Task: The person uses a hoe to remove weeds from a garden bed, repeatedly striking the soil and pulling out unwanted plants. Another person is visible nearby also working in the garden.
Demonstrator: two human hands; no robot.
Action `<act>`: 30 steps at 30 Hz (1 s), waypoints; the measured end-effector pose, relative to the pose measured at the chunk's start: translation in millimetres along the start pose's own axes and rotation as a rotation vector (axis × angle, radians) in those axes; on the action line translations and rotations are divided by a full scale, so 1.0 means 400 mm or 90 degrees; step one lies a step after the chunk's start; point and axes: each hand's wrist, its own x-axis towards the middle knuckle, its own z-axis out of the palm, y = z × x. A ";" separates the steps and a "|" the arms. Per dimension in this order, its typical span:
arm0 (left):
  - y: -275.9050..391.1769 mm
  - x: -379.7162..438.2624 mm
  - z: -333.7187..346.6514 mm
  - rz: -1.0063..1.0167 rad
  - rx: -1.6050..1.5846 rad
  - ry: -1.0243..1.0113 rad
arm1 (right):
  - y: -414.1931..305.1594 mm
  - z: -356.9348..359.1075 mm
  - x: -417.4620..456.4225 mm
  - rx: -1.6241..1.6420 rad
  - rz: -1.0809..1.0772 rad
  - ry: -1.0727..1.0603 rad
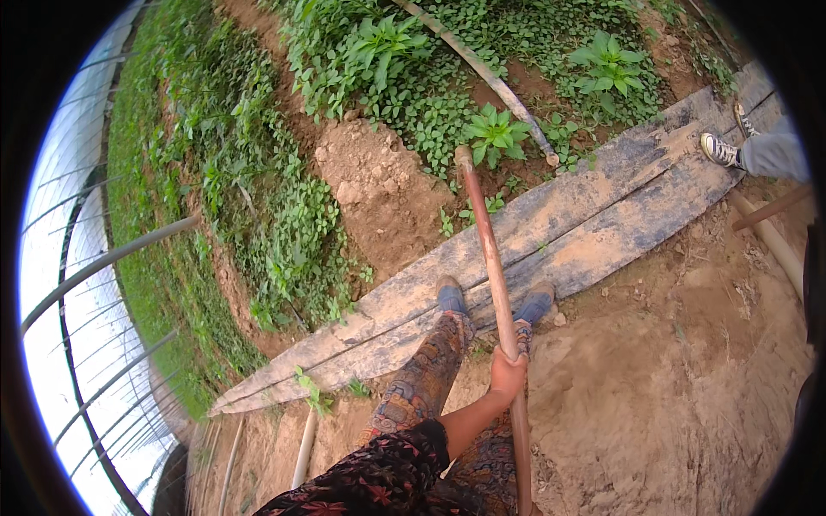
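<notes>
My left hand (508,374) is closed around a long wooden pole (493,264), which slants up and away across the plank walkway. Its far end, reddish and worn, reaches over the soil beside a young leafy plant (497,133); I cannot tell whether it touches the ground. The pole's near part runs out of the bottom of the picture. Only a sliver of what seems to be my right hand (535,510) shows there, beside the pole, so its grip is hidden. Between my feet and the bed lie weathered boards (400,284), on which my blue shoes (450,295) stand.
Beyond the boards are a bare soil mound (384,187), dense green plants (271,258) and a light pole (484,68) lying across them. Another person's sneaker (718,150) stands on the boards at right. Curved greenhouse ribs (110,258) rise at left; packed earth (652,380) lies at right.
</notes>
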 end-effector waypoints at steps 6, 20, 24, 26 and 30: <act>-0.089 -0.033 -0.010 -0.057 0.140 0.029 | 0.031 -0.005 -0.046 -0.001 0.009 -0.022; -0.098 -0.031 0.001 -0.003 0.062 -0.017 | -0.028 -0.031 0.060 0.005 -0.014 -0.034; -0.143 -0.061 -0.014 -0.049 0.057 -0.002 | 0.037 -0.021 -0.017 0.020 0.013 -0.062; -0.145 -0.079 -0.016 -0.066 0.037 0.003 | 0.075 -0.006 -0.056 0.037 0.027 -0.071; -0.191 -0.112 -0.033 -0.091 -0.039 0.025 | 0.139 0.015 -0.132 0.073 0.052 -0.110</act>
